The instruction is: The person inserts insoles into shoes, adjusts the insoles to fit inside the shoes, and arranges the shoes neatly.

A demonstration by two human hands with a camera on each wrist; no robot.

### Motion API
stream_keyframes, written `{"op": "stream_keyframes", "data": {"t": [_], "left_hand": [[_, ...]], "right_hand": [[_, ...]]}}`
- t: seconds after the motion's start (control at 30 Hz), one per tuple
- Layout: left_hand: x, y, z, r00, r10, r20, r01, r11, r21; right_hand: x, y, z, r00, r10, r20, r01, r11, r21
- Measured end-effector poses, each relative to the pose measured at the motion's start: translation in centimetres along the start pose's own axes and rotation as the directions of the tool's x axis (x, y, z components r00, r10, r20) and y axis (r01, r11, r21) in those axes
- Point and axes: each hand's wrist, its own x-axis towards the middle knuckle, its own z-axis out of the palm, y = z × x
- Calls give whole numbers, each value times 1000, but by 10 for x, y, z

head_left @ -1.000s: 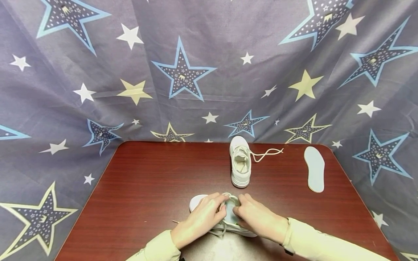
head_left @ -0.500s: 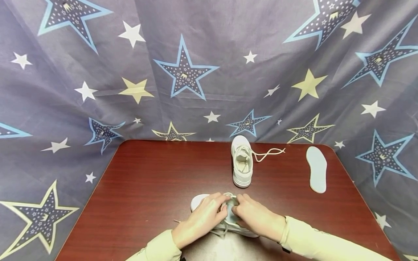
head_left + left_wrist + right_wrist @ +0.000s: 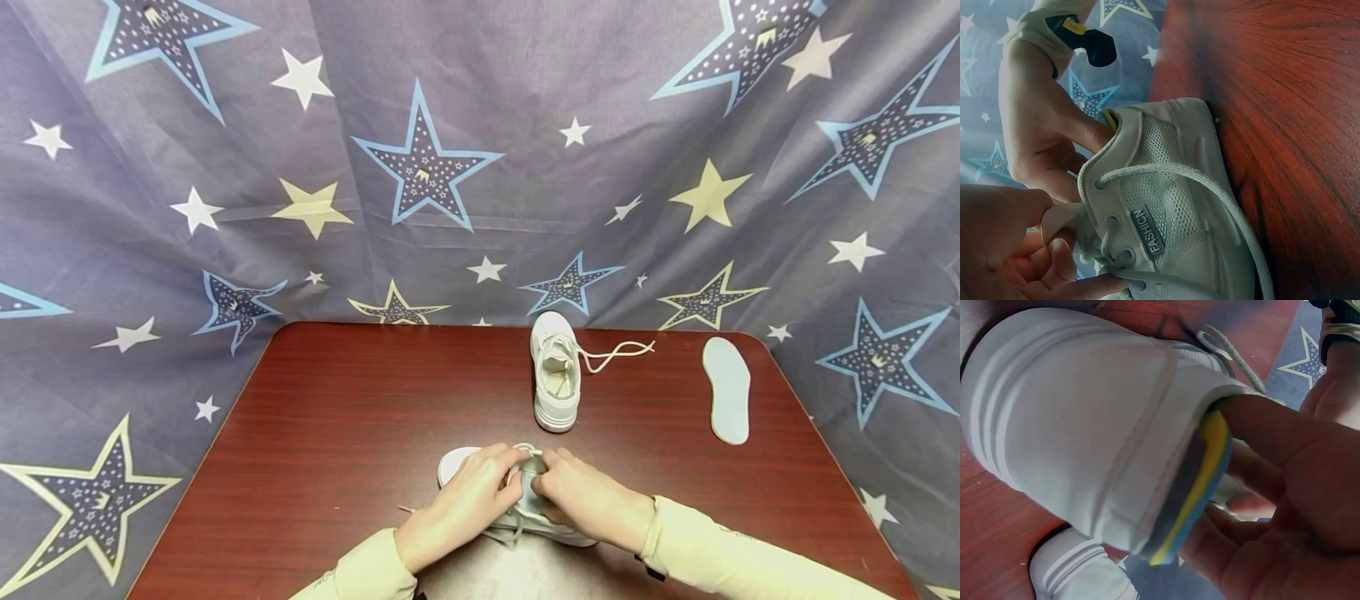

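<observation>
A white lace-up sneaker (image 3: pixel 1188 181) lies near the front of the table, toe to the left in the head view. My left hand (image 3: pixel 467 497) pinches its tongue (image 3: pixel 1063 219) between thumb and fingers, one finger by the lace eyelets. At the heel end, my right hand (image 3: pixel 596 500) reaches into the shoe opening and grips an insole (image 3: pixel 1200 494) with a pale blue face and a yellow layer. The insole's heel edge sticks up above the collar in the right wrist view. Its front part is hidden inside the shoe.
Behind the hands stands the matching sneaker (image 3: pixel 557 410), its loose lace (image 3: pixel 618 350) trailing right. A second pale blue insole (image 3: pixel 727 392) lies at the table's right side. The reddish-brown table (image 3: pixel 360 392) ends at a star-patterned curtain (image 3: pixel 450 275).
The head view has shifted slightly. Both hands keep the same places on the shoe, with only tiny finger movement at the insole.
</observation>
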Motion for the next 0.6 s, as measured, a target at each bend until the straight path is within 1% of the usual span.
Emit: {"op": "stream_keyframes", "data": {"t": [0.1,0.23,0.37,0.47,0.6], "left_hand": [[0,0,0,1000,1,0,-1,1000,1],[0,0,0,1000,3,-3,-3,1000,2],[0,0,0,1000,3,-6,-3,1000,1],[0,0,1,1000,-6,2,6,1000,-6],[0,0,1,1000,-15,10,15,1000,-11]], "right_hand": [[0,1,1,1000,-10,-1,10,1000,26],[1,2,2,999,-30,-15,30,999,30],[2,2,3,999,-47,-20,47,999,-1],[3,2,4,999,-51,-8,51,998,-24],[3,2,6,999,-53,4,53,998,-23]]}}
